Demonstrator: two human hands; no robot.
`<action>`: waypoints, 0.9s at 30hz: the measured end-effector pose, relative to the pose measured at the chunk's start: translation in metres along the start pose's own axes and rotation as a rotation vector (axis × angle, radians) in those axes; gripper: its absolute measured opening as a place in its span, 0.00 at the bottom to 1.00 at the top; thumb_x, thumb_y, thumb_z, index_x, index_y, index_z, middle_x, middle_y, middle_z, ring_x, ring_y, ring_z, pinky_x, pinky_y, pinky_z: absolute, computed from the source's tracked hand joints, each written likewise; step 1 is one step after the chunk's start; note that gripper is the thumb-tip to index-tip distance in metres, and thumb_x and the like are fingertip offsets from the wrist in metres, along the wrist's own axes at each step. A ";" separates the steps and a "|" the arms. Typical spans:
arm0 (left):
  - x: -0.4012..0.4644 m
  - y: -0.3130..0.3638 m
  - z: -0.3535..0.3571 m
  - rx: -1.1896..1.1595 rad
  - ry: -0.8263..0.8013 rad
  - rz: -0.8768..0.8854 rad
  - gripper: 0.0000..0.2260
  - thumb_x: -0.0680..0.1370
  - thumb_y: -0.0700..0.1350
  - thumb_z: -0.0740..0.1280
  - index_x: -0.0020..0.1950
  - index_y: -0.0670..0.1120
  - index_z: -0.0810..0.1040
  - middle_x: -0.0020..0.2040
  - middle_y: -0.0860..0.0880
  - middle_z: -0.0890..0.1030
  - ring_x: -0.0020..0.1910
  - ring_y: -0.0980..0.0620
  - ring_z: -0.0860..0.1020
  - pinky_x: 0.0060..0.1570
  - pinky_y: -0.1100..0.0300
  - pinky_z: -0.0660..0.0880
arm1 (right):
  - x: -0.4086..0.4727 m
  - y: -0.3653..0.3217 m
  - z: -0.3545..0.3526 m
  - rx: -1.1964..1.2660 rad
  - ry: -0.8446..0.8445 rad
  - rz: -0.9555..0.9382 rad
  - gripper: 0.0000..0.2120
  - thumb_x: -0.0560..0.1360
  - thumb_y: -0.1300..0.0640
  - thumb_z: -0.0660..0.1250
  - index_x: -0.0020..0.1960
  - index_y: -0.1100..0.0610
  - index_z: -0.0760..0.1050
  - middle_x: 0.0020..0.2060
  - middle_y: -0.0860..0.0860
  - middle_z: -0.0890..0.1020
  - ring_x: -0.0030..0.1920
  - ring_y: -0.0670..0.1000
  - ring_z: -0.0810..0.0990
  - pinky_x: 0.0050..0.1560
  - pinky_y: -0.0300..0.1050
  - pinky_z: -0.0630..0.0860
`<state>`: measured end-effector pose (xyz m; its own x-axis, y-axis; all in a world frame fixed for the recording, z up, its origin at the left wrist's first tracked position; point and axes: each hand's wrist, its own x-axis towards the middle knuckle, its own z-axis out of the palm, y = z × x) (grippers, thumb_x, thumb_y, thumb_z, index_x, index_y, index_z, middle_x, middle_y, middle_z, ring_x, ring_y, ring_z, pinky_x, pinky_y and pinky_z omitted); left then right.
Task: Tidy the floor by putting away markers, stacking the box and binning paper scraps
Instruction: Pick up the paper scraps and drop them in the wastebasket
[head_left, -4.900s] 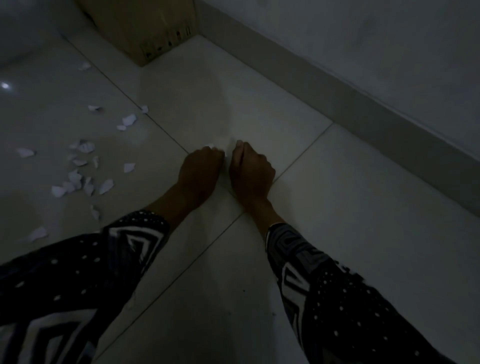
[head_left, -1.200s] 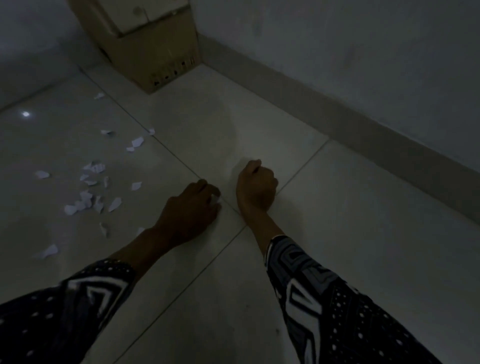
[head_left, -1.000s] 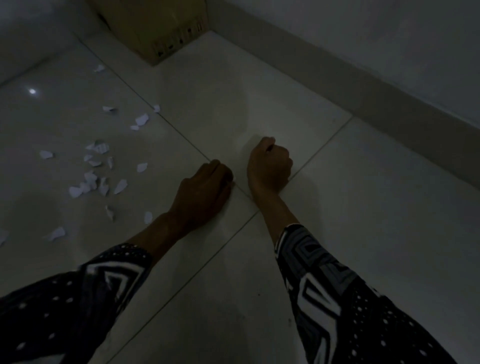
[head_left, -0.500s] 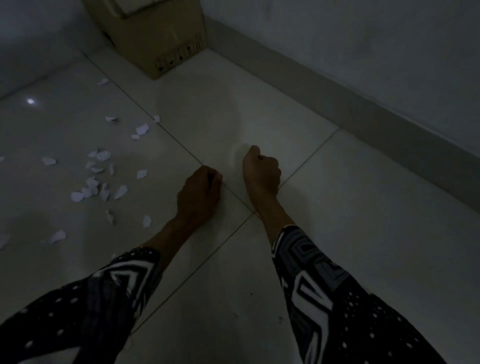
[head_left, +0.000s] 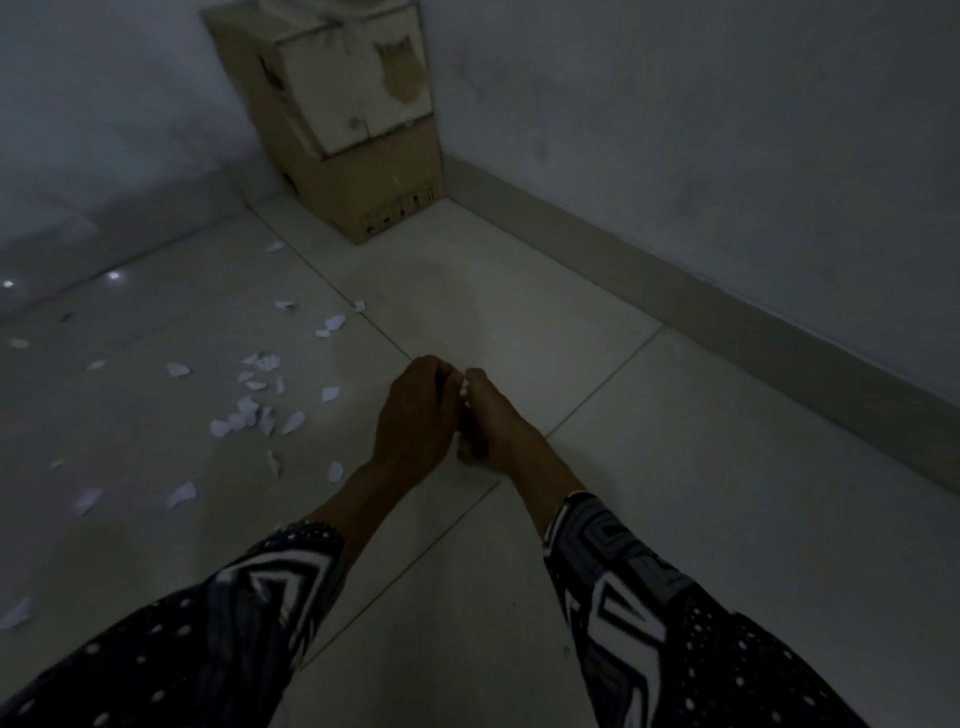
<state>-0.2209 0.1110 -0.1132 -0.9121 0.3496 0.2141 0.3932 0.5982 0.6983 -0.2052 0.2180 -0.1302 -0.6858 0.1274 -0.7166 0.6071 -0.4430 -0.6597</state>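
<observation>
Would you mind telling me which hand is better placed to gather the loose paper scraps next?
Probably the left hand. The remaining paper scraps lie scattered on the floor tiles to its left, nearer than to the right hand. Both hands meet around a small white scrap.

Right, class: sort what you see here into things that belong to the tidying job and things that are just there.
Part of the job:
- paper scraps scattered on the floor
- scraps held between left hand and right hand
- stacked cardboard boxes in the corner

Just there:
- wall
- skirting board
- floor tiles
</observation>
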 end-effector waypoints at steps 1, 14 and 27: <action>0.001 0.002 -0.004 0.016 0.002 0.002 0.08 0.83 0.44 0.61 0.48 0.44 0.76 0.43 0.50 0.77 0.41 0.52 0.75 0.42 0.61 0.69 | -0.002 -0.003 0.005 0.032 -0.038 0.004 0.21 0.81 0.40 0.54 0.40 0.55 0.69 0.28 0.51 0.69 0.25 0.49 0.64 0.31 0.37 0.66; -0.016 -0.025 -0.057 0.060 0.150 0.106 0.05 0.81 0.41 0.63 0.55 0.43 0.75 0.49 0.48 0.75 0.42 0.52 0.75 0.42 0.52 0.75 | -0.001 -0.019 0.075 -0.186 0.097 -0.196 0.21 0.83 0.41 0.55 0.47 0.57 0.74 0.42 0.54 0.80 0.40 0.54 0.79 0.29 0.38 0.75; -0.051 -0.173 -0.105 0.493 0.129 -0.265 0.51 0.65 0.78 0.64 0.78 0.50 0.53 0.77 0.44 0.54 0.74 0.40 0.56 0.71 0.40 0.57 | 0.049 0.034 0.159 -0.676 0.378 -0.639 0.30 0.85 0.44 0.47 0.47 0.61 0.82 0.44 0.57 0.84 0.43 0.57 0.81 0.39 0.45 0.73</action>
<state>-0.2543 -0.0860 -0.1731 -0.9816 0.0693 0.1781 0.1282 0.9299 0.3448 -0.2826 0.0678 -0.1518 -0.8612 0.4911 -0.1306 0.3510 0.3890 -0.8518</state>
